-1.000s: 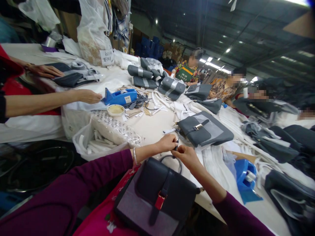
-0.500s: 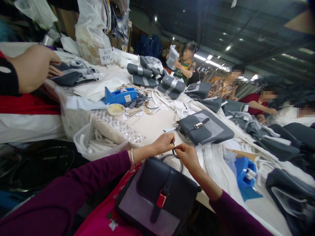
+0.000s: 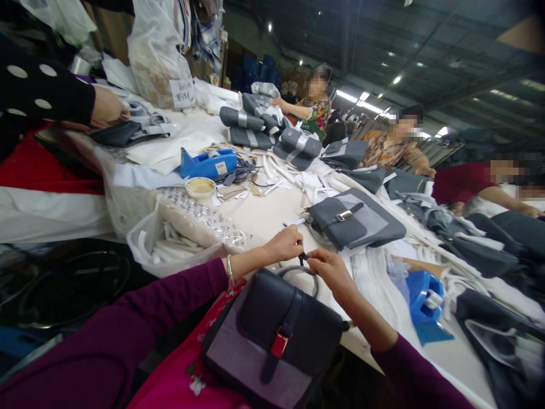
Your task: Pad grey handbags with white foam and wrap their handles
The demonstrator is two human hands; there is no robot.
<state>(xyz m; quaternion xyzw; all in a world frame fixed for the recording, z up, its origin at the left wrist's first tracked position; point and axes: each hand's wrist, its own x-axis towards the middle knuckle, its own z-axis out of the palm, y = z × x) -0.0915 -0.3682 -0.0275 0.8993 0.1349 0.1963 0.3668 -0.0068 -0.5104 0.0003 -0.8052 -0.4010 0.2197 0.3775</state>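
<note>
A dark handbag with a buckled flap and a grey-purple lower front leans on my lap against the table edge. Its round grey handle stands up at the top. Just above that handle, my left hand pinches a thin dark strap. My right hand grips the same strap close by, fingertips pressed together. Where the strap's ends go is hidden by my fingers. Beyond my hands, a grey bag with a gold buckle lies on the table.
A blue tape dispenser and a round tin sit at left; another blue dispenser stands at right. Wrapped grey bags are piled farther back. A co-worker's hand touches dark pieces at far left; several people work across the table.
My hands have drawn slightly apart, showing more of the strap. The co-worker's arm at left has reached farther in. Across the table, a person has lowered a wrapped item onto the pile.
</note>
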